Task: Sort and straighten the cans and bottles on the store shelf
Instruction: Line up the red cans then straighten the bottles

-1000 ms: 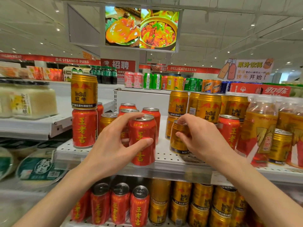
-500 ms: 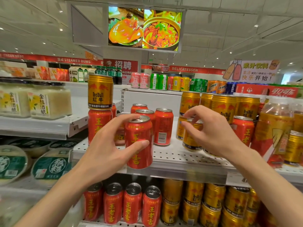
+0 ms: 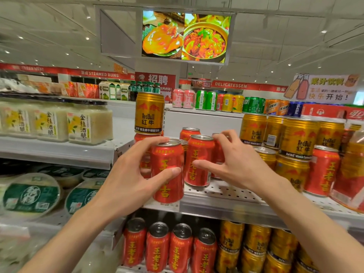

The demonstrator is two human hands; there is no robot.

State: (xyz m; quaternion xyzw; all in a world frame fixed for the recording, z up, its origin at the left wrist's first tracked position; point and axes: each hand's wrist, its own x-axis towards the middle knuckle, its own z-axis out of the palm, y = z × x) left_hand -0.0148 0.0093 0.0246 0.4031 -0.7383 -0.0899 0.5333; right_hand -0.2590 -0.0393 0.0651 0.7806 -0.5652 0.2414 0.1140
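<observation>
Gold cans (image 3: 295,138) crowd right of the red cans (image 3: 199,162); jars (image 3: 86,123) stand left.

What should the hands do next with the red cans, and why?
Probably set the red can held by the left hand down beside the second red can, which the right hand is reaching around. It hangs past the shelf front edge, out of line.

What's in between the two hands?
In the head view, two red cans: the left hand grips the front can, and a second red can stands by the right hand's spread fingers.
</observation>
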